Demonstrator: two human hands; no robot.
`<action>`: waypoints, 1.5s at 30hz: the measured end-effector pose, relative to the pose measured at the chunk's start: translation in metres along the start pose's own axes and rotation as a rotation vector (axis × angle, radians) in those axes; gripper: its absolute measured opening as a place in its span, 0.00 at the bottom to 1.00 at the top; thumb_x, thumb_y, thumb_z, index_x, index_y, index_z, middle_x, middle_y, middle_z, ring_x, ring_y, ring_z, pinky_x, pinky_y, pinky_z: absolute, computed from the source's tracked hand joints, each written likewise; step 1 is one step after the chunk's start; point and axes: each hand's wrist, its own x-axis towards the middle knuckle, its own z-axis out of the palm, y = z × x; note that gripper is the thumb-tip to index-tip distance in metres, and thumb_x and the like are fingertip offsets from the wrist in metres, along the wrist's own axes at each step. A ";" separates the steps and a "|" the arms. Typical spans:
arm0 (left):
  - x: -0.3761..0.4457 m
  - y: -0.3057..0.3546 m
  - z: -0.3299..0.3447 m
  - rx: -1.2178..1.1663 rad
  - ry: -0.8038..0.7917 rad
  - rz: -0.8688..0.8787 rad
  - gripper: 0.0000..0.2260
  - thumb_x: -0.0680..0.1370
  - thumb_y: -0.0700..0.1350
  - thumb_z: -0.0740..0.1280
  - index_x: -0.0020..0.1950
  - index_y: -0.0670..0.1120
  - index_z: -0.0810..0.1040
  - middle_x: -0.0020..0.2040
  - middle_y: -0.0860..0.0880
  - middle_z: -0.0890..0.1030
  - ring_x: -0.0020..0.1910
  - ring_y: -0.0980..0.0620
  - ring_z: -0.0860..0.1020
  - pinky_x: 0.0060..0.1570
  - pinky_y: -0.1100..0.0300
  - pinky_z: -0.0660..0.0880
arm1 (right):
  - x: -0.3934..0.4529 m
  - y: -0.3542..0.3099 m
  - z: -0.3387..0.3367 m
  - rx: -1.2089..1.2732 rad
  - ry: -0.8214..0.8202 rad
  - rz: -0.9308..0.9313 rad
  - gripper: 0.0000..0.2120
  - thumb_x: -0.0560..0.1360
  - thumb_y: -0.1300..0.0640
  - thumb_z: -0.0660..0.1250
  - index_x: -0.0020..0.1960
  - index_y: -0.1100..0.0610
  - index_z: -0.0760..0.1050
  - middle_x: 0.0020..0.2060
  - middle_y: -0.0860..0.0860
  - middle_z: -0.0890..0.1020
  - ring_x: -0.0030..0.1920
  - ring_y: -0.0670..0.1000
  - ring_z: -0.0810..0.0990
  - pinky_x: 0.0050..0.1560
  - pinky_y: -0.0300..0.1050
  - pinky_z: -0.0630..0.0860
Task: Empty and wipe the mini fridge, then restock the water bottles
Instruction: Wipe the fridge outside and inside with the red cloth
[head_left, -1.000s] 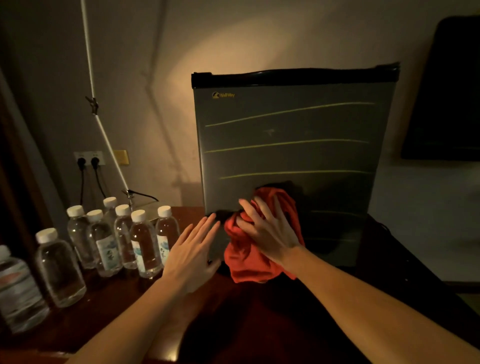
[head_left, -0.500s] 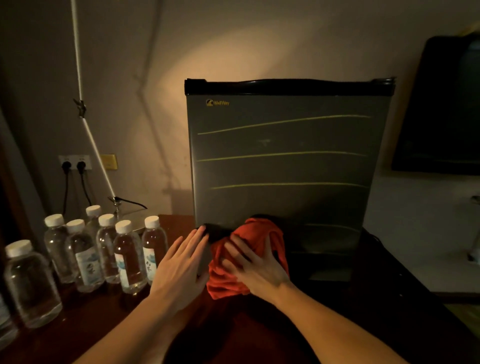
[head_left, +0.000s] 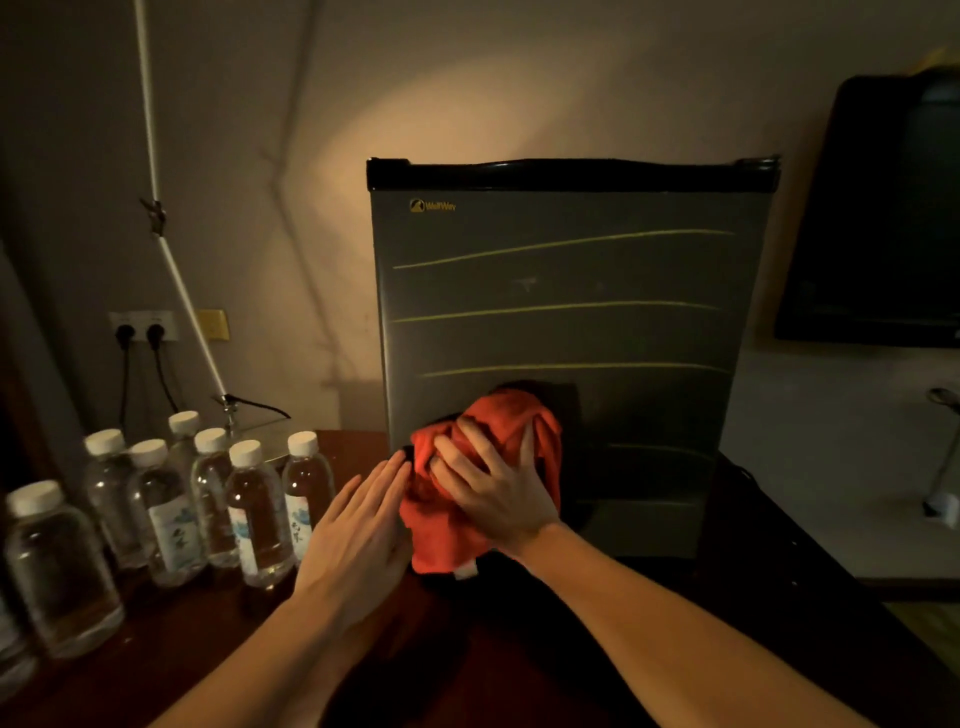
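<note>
A grey mini fridge (head_left: 566, 291) with a black top stands on the dark wooden table, its door closed. My right hand (head_left: 488, 486) presses a red cloth (head_left: 511, 421) flat against the lower left of the door, fingers spread. Just left of the cloth, my left hand (head_left: 358, 535) lies flat with straight fingers against the fridge's lower left edge. Several water bottles (head_left: 254, 514) with white caps stand in a cluster on the table to the left of the fridge.
A white rod (head_left: 176, 270) leans against the wall behind the bottles, above a wall socket (head_left: 140, 327) with two black plugs. A dark screen (head_left: 878, 218) hangs on the wall at the right. The table (head_left: 171, 649) reaches the frame's lower edge.
My right hand has slid the red cloth left and slightly up over the lower door. The left hand has stayed flat by the fridge's left edge. The camera has shifted.
</note>
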 end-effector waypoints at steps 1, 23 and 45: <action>-0.002 0.000 0.000 0.008 0.001 0.005 0.34 0.74 0.54 0.65 0.78 0.46 0.62 0.79 0.50 0.60 0.76 0.54 0.61 0.73 0.55 0.57 | -0.009 -0.004 0.004 0.003 -0.023 -0.017 0.16 0.79 0.51 0.59 0.65 0.49 0.74 0.70 0.48 0.71 0.74 0.57 0.63 0.59 0.79 0.60; 0.020 0.067 0.003 0.084 -0.070 0.112 0.38 0.70 0.54 0.67 0.79 0.45 0.61 0.78 0.48 0.61 0.75 0.51 0.64 0.73 0.56 0.54 | -0.111 0.093 -0.041 -0.065 -0.279 0.117 0.31 0.67 0.52 0.70 0.69 0.46 0.66 0.74 0.50 0.64 0.75 0.63 0.56 0.55 0.83 0.62; 0.064 0.140 0.004 0.144 -0.036 0.229 0.32 0.73 0.54 0.60 0.77 0.45 0.65 0.78 0.47 0.62 0.75 0.50 0.64 0.72 0.52 0.57 | -0.151 0.118 -0.038 -0.033 -0.239 0.126 0.33 0.63 0.54 0.76 0.65 0.43 0.71 0.70 0.50 0.69 0.71 0.57 0.64 0.60 0.77 0.62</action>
